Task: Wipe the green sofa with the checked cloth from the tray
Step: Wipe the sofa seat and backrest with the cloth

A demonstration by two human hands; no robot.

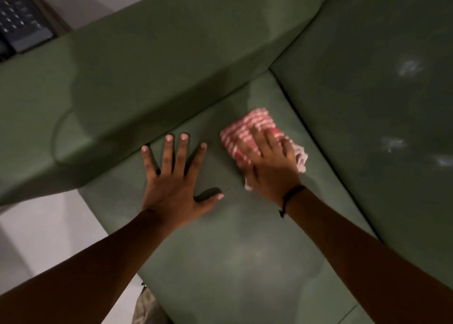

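Both of your hands are down on the seat of the green sofa [220, 250]. Your left hand [175, 179] lies flat on the seat cushion with its fingers spread wide. The fingertips [169, 138] reach almost to the sofa's arm [147, 66], which runs along the left side. This hand holds nothing.

Your right hand [268, 163] is pressed flat on top of the checked cloth [247, 127]. The cloth is red and white and is bunched up in a small heap. It sits on the seat cushion, far from you, near the corner where the arm meets the back cushion [367, 78]. Your fingers lie over the cloth, a little apart, pushing it down onto the sofa. Bits of the cloth stick out on the far side and the right side of your hand. A thin dark band [291, 197] goes around your right wrist.

The back cushion on the right has some pale marks [410, 67] on it. A dark phone [19, 24] sits far off at the top left, behind the sofa's arm.
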